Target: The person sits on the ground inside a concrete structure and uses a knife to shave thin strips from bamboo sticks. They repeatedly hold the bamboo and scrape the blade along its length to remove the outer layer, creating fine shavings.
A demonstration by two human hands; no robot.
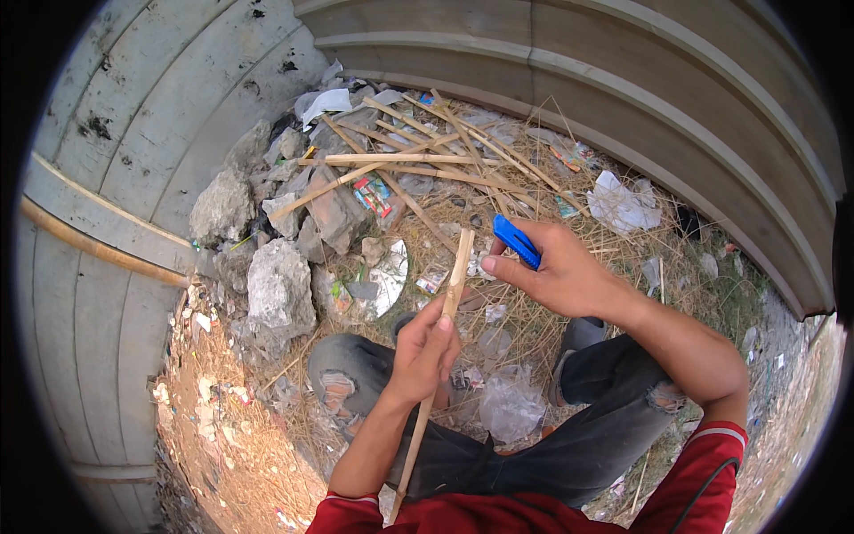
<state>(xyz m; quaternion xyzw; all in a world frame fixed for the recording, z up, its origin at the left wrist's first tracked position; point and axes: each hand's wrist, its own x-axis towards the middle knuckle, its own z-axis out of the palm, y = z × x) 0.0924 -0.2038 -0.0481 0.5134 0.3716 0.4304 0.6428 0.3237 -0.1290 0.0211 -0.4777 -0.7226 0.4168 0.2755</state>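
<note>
My left hand (429, 349) is closed around a long wooden stick (460, 267), whose upper end sticks up above my fist. That end looks pale and freshly cut. The stick's lower part runs down past my wrist toward my lap. My right hand (562, 267) grips a blue utility knife (516, 241) just right of the stick's tip, apart from it. The knife's body points up and to the left; I cannot make out whether its blade is out.
Several wooden sticks (418, 160) lie crossed in a pile ahead. Grey rocks (283, 283) are heaped at the left, below a panel wall (160, 98). A corrugated metal wall (623, 62) bounds the far right. Plastic litter (511, 402) and dry straw cover the ground between my legs.
</note>
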